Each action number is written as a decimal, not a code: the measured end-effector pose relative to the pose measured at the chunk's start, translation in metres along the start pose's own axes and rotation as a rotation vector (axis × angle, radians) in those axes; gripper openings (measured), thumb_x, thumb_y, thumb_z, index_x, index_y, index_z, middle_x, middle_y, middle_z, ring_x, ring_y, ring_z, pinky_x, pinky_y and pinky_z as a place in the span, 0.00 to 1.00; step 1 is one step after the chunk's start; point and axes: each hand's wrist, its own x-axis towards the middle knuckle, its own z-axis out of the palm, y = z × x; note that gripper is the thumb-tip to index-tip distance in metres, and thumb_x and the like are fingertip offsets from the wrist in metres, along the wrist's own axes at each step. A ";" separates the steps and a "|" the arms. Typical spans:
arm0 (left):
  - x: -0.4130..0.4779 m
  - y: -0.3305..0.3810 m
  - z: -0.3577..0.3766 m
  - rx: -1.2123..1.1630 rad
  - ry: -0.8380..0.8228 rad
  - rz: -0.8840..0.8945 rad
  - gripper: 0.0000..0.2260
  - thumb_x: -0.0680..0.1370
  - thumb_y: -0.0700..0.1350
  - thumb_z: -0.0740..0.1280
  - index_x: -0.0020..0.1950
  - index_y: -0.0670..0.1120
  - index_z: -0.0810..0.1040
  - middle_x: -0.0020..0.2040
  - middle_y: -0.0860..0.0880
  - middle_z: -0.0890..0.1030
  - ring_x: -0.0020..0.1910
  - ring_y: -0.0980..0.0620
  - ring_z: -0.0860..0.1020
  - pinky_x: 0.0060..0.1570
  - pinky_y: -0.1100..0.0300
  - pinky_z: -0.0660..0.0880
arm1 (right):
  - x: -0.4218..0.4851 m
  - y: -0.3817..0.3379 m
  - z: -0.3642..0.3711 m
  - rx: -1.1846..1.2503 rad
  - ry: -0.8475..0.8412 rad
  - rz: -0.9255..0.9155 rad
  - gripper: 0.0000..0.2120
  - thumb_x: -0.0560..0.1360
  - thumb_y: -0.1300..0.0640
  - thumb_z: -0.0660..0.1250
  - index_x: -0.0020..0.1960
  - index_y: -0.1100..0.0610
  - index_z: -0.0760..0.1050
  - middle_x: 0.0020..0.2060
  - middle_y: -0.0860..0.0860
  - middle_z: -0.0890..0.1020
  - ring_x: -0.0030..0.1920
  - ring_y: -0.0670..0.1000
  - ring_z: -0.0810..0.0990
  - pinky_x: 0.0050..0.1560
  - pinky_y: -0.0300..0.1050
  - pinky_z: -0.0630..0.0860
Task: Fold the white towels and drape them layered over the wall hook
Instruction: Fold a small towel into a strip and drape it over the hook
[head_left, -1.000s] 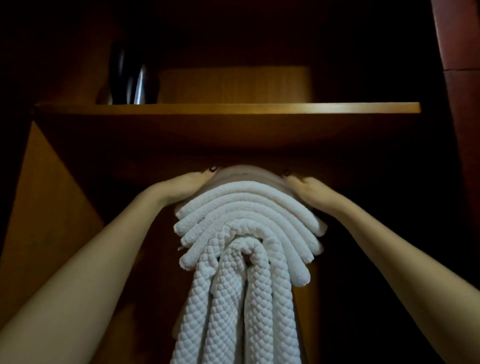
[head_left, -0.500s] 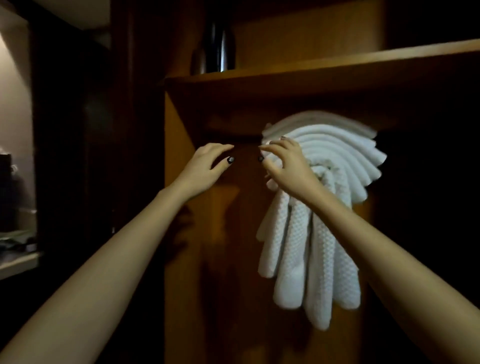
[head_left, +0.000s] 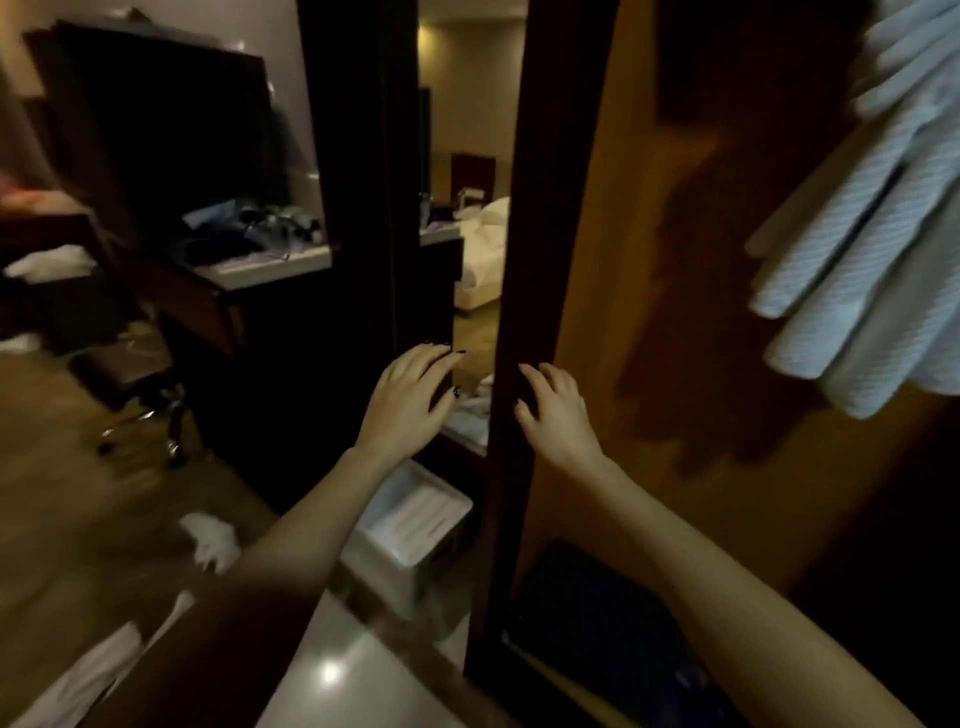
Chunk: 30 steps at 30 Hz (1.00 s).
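Note:
The folded white towels (head_left: 872, 249) hang in layers at the far right edge of the head view, inside the wooden wardrobe; the hook under them is hidden. My left hand (head_left: 410, 397) floats empty in front of the dark wardrobe frame, fingers relaxed and spread. My right hand (head_left: 553, 410) is level with it just right of the frame's edge, also empty with loose fingers. Both hands are well left of and below the towels, touching nothing that I can make out.
A dark vertical wardrobe post (head_left: 540, 260) stands between my hands. A white bin (head_left: 415, 530) sits on the floor below. White cloths (head_left: 210, 538) lie on the floor at left. A desk (head_left: 270, 265) with clutter and a chair base (head_left: 150, 421) stand further left.
Both hands have let go of the hung towels and dropped lower. The view has swung left and down, so the towels now sit at the right edge.

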 end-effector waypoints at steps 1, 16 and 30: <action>-0.022 -0.016 0.001 0.029 -0.025 -0.035 0.21 0.81 0.48 0.62 0.74 0.49 0.68 0.73 0.49 0.68 0.75 0.48 0.62 0.74 0.49 0.59 | -0.010 -0.008 0.023 -0.006 -0.041 -0.005 0.25 0.82 0.52 0.60 0.77 0.53 0.60 0.76 0.56 0.61 0.77 0.57 0.55 0.75 0.55 0.55; -0.257 -0.217 0.014 0.107 -0.143 -0.606 0.20 0.75 0.38 0.70 0.67 0.41 0.75 0.66 0.41 0.75 0.67 0.40 0.72 0.67 0.48 0.66 | -0.038 -0.112 0.307 -0.030 -0.602 -0.139 0.26 0.83 0.52 0.57 0.79 0.56 0.56 0.75 0.60 0.61 0.74 0.59 0.59 0.71 0.52 0.59; -0.255 -0.460 0.018 0.163 -0.312 -0.939 0.22 0.80 0.44 0.64 0.73 0.44 0.69 0.72 0.43 0.70 0.71 0.43 0.67 0.69 0.51 0.63 | 0.113 -0.220 0.513 0.010 -0.923 -0.156 0.25 0.81 0.54 0.60 0.76 0.57 0.61 0.71 0.60 0.67 0.71 0.60 0.65 0.69 0.58 0.66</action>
